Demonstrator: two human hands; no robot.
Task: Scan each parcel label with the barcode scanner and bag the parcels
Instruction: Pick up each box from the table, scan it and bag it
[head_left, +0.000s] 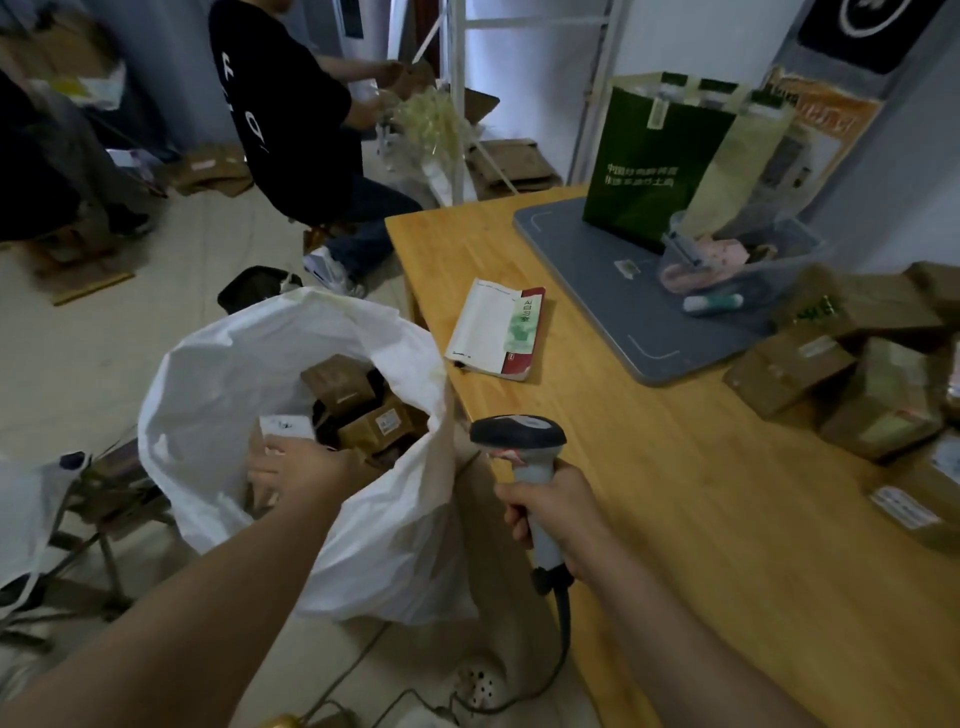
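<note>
A large white bag (218, 374) stands open on the floor beside the wooden table (675, 519). Several brown cardboard parcels (374, 415) lie inside it. My left hand (291, 465) reaches into the bag's mouth and touches a brown parcel with a white label (285, 427); its fingers are partly hidden, so the grip is unclear. My right hand (550, 512) grips the handle of the grey barcode scanner (519, 441), held upright at the table's left edge, its cable hanging to the floor. More brown parcels (862, 384) are piled at the table's right side.
A book (498, 327) lies on the table near the bag. Behind it a grey mat (587, 270) carries a green paper bag (649, 156) and a clear plastic bin (748, 270). A person in black (291, 119) sits on the floor. Folding racks stand at the left.
</note>
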